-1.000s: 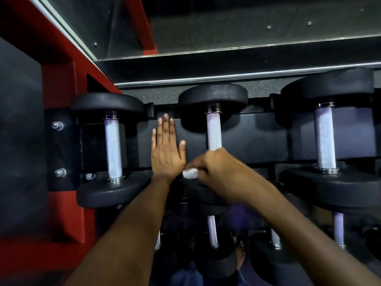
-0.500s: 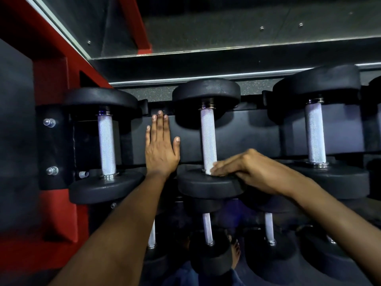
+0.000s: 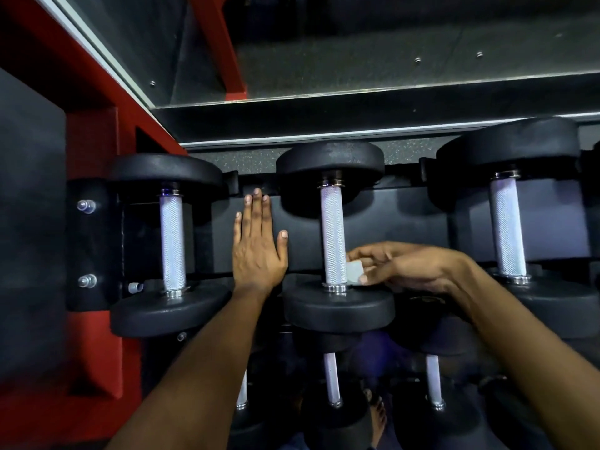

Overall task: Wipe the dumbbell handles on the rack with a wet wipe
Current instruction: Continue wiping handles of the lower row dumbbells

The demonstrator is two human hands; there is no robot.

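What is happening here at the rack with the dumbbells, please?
A person is cleaning dumbbell handles on a rack. The right hand pinches a small folded wet wipe and holds it against the lower end of the middle dumbbell handle, just above the near weight plate. The left hand lies flat, with straight fingers, on the black rack panel between the left handle and the middle one. The right handle is not being touched.
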